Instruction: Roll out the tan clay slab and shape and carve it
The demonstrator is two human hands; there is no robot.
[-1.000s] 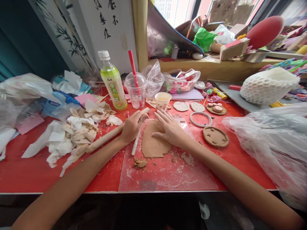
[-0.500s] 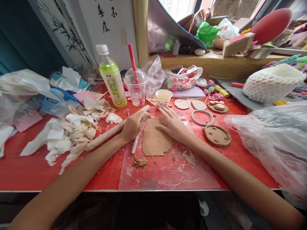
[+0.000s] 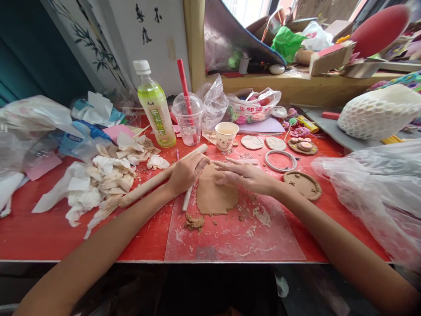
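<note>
A flattened clay slab [image 3: 217,199] was observed between the hands, on a clear sheet [image 3: 230,245] over the red bench [image 3: 29,237]. The right hand [image 3: 247,174] was held over the slab's far part, fingers spread, nothing grasped; contact could not be confirmed. The left hand [image 3: 187,174] was curled at the slab's far left edge; whether anything was gripped could not be told. A thin stick [image 3: 187,201] was partly covered by it. A paper cup [image 3: 226,138] was noted beyond the right hand.

The paper cup [image 3: 226,139] read "中国"; the wall scroll [image 3: 161,48] showed "不" among brushed characters. Lettering on the bottle [image 3: 157,115] and plastic bag [image 3: 255,108] was unclear.
</note>
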